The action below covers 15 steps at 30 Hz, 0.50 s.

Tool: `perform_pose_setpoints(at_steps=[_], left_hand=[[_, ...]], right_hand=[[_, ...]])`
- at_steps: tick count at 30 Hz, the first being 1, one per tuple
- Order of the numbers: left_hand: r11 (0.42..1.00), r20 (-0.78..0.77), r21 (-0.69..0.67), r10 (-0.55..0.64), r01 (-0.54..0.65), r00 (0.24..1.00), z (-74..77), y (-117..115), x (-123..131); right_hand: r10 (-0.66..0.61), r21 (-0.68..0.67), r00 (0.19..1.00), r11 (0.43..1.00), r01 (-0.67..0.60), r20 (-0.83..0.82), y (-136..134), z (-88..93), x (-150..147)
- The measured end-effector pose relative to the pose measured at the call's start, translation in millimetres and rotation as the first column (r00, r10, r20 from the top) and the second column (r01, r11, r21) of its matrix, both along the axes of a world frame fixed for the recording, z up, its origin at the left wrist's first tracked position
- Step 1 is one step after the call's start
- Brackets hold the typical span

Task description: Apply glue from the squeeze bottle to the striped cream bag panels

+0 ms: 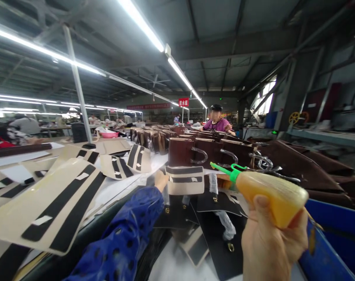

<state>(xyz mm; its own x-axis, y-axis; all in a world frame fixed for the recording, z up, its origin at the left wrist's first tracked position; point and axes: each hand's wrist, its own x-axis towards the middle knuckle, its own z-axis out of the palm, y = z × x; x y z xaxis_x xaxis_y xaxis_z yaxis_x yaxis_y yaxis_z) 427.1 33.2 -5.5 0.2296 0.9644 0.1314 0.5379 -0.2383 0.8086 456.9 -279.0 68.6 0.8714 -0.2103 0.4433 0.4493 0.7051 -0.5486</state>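
Note:
My right hand (272, 238) is wrapped round a squeeze bottle (271, 193) of yellow-orange liquid, tipped sideways with its green nozzle pointing left. My left hand (161, 181), below a blue dotted sleeve, pinches the left edge of a beige panel (184, 188) with two black strips and a small white tab. The nozzle tip is just right of this panel and looks apart from it. Below lie black leather pieces (218, 234) with plastic-wrapped straps and gold-coloured buckles.
Larger beige panels (74, 183) with black strips overlap on the left. Dark brown bags (180, 150) stand in rows ahead, some with plastic-wrapped handles. A blue bin (326, 249) is at the right, beside stacked brown material (306, 168). A co-worker (216, 121) is behind the bags.

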Motion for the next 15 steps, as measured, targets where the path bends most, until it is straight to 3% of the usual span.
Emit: perform_pose_setpoints(at_steps=[4, 8, 12, 15], left_hand=[[0.996, -0.099, -0.056, -0.076, 0.071, 0.992, -15.0, 3, 18], [0.988, -0.186, -0.01, -0.154, 0.155, 0.971, -14.8, 3, 16], [0.979, -0.238, 0.123, -0.132, 0.165, 0.962, 9.4, -5, 12], [0.942, -0.248, 0.268, -0.135, 0.201, 0.959, 47.6, -13, 4]], right_hand=[[-0.012, -0.001, 0.999, 1.0, 0.012, 0.037, 0, -2.3, 2], [0.005, -0.016, 0.999, 1.0, -0.004, 0.053, -2, -3.4, 1], [-0.01, 0.004, 0.996, 1.0, 0.009, 0.085, -2, -0.9, -2], [0.003, 0.054, 0.99, 0.998, -0.011, 0.139, -1, 3.5, -7]])
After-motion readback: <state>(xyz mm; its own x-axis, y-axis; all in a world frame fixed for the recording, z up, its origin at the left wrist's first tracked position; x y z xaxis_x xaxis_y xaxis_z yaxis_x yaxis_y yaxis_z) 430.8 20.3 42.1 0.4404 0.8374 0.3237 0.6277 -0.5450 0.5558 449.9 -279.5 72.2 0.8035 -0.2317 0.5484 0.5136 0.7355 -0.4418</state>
